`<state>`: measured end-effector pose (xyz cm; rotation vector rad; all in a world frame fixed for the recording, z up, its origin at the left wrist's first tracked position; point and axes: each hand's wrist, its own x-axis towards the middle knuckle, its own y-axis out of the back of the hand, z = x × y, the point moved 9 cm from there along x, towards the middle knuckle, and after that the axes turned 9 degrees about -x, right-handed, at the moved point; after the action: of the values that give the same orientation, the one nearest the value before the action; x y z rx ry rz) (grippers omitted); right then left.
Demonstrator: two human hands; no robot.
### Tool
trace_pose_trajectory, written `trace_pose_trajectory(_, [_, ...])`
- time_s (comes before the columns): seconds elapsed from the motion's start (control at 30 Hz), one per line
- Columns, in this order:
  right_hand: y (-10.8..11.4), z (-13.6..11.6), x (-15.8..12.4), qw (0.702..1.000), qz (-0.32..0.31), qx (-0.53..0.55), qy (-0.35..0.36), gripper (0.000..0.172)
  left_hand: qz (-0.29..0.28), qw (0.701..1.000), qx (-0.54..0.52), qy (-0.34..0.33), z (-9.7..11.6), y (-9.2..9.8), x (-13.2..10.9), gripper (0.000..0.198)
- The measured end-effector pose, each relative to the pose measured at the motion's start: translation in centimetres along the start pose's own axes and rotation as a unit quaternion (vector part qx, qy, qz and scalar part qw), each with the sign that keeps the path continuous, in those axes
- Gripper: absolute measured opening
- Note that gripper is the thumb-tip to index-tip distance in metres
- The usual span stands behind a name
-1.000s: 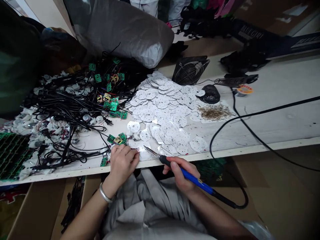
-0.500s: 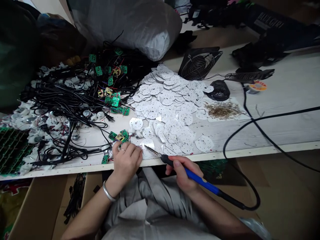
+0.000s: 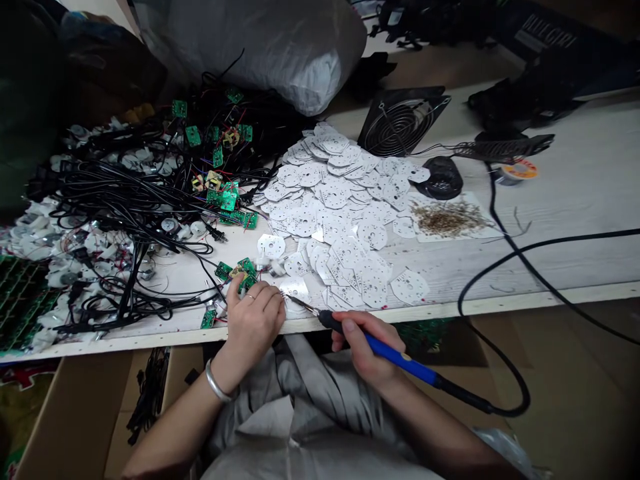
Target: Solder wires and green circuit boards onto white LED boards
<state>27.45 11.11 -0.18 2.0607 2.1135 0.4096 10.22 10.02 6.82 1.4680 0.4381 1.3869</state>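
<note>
left hand [image 3: 253, 327] hides circuit board [image 3: 245, 275] | iron tip [image 3: 300, 301] contact unclear | sack [image 3: 265, 47] cut off

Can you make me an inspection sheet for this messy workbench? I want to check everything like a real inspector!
Surface: white wooden workbench, scuffed.
Job's things: soldering iron, blue handle, tip at a white perforated disc; green circuit board.
Clutter: heap of white perforated discs, solder spool, square fan.
Hands: right hand grips the iron; left hand touches the board.
Cables: tangled black wires; iron's cord.
Surroundings: grey sack, cardboard box.
</note>
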Motion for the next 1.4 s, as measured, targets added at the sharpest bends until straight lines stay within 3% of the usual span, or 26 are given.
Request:
trace_pose_trajectory(0.23, [-0.7, 0.0, 0.5, 0.999, -0.052, -0.016, -0.002, 0.028, 0.002, 1.000, 0.006, -0.009, 0.1, -0.1, -0.2, 0.012])
trace_pose_trajectory(0.57, [0.3, -2.3, 1.1, 0.995, -0.045, -0.078, 0.039, 0.028, 0.002, 1.000, 0.001, -0.006, 0.0, -0.1, -0.3, 0.014])
trace_pose_trajectory(0.8, [-0.2, -3.8, 1.1, 0.982, -0.035, -0.130, 0.133, 0.024, 0.002, 1.000, 0.002, -0.005, -0.1, -0.2, -0.4, 0.014])
trace_pose_trajectory(0.97, [0.5, -4.8, 0.7, 0.975, -0.010, -0.125, 0.183, 0.014, 0.006, 1.000, 0.005, -0.011, 0.0, -0.1, -0.4, 0.015])
trace_pose_trajectory(1.17, [2.5, -4.4, 0.6, 0.988, 0.054, -0.089, 0.118, 0.015, 0.002, 1.000, 0.003, -0.011, 0.0, -0.2, -0.5, 0.015])
trace_pose_trajectory(1.3, [4.6, -5.5, 1.5, 0.969, 0.121, -0.067, 0.206, 0.018, -0.002, 1.000, 0.000, -0.013, 0.0, -0.2, -0.5, 0.015])
trace_pose_trajectory(1.4, [6.3, -5.5, 2.5, 0.949, 0.148, -0.118, 0.252, 0.020, -0.002, 1.000, -0.001, -0.016, 0.0, -0.1, -0.4, 0.014])
